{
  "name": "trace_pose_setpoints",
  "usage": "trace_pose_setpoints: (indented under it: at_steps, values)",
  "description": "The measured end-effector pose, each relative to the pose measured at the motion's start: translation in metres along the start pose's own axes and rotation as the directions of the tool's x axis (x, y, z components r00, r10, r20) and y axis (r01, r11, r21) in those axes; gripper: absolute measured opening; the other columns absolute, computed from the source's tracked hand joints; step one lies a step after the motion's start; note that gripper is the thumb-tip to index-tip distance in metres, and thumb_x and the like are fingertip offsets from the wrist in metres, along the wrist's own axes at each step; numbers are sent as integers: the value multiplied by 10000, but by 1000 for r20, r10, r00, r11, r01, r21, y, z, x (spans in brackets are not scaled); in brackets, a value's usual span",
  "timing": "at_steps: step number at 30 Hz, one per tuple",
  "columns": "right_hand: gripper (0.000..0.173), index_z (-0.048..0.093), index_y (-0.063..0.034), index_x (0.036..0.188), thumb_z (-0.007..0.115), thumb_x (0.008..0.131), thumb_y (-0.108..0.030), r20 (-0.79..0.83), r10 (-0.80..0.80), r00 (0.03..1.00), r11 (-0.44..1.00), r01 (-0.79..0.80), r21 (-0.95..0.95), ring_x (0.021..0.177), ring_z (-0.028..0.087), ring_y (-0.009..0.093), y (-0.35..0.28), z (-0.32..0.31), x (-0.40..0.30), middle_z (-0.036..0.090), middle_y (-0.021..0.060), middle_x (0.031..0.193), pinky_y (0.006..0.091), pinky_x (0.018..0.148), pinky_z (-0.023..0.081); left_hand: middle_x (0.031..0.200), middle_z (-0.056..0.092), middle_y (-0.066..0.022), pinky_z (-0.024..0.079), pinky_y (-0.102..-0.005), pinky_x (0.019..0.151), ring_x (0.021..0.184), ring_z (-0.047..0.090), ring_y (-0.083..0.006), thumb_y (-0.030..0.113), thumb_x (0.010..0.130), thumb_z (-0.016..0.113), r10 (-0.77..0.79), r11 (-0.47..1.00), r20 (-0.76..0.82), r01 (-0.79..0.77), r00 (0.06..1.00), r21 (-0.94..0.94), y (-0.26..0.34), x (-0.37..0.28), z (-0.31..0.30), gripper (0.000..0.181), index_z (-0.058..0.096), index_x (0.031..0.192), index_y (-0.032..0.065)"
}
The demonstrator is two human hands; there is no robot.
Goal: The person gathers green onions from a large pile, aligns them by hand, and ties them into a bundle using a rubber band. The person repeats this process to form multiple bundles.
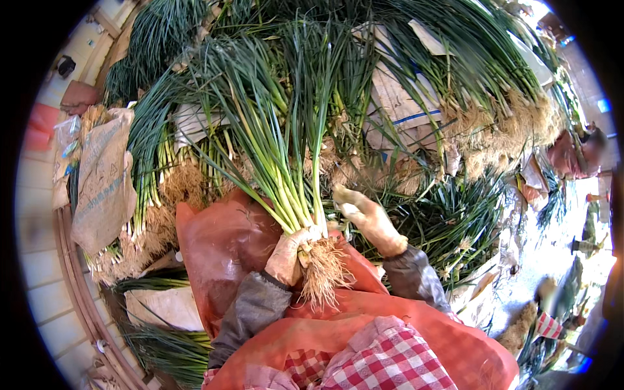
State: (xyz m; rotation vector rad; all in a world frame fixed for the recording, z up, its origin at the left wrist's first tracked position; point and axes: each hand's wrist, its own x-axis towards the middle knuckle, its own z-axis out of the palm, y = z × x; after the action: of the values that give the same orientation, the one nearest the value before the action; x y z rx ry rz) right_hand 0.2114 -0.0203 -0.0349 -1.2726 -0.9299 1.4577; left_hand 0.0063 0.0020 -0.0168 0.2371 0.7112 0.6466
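My left hand (286, 253), in a tan work glove, is closed around the lower stalks of a bunch of green onions (287, 190). Pale, tangled roots (326, 273) hang below the grip, and the long green leaves fan upward and away. To the right of the bunch, my right hand (368, 217) is raised in a similar glove with its fingers extended and nothing visible in it. An orange-red plastic apron (229, 234) covers my lap under the held bunch.
Piled green onions (497, 73) with roots facing me fill the far side. Loose leaves (448, 214) lie right of my lap. A printed sack (105, 180) rests at left near a wooden rail (78, 273). Another person (577, 151) is at far right.
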Motion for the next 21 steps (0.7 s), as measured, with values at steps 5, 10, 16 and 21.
trace_pose_setpoints:
  at_steps: [5, 10, 16, 21]
  values:
    - [463, 456, 55, 1327, 562, 969, -219, 101, -19, 995, 978, -3, 210, 1092, 553, 162, -20, 50, 83, 598, 106, 1194, 281, 946, 454, 1089, 642, -146, 551, -351, 846, 977, 653, -219, 192, 820, 651, -51, 932, 89, 15, 995, 363, 13, -26, 24, 532, 474, 1267, -35]
    - [535, 474, 65, 1314, 593, 945, -304, 22, -107, 994, 966, 99, 238, 1163, 553, 258, -56, 97, 174, 602, 188, 1218, 359, 992, 440, 1091, 650, -143, 521, -312, 819, 1004, 650, -252, 194, 774, 712, -26, 986, 139, 3, 990, 164, 13, -45, 10, 543, 509, 1228, -25]
    - [558, 541, -17, 1315, 496, 972, -455, -27, -107, 994, 909, 87, -407, 1140, 597, 288, 13, 44, 228, 641, 212, 1175, 363, 976, 457, 1082, 649, -141, 456, -415, 1021, 1100, 598, -300, 137, 781, 696, 100, 967, 174, -55, 980, -247, 17, -32, -13, 462, 505, 1188, 28]
    - [393, 588, -87, 1267, 565, 926, -283, -410, -116, 905, 563, -280, -777, 954, 644, 235, 51, -3, 185, 686, 115, 1023, 386, 829, 513, 1006, 651, -125, 486, -405, 921, 977, 613, -241, 177, 806, 720, 227, 963, 107, -207, 968, -171, 33, -40, -7, 492, 494, 1217, 30]
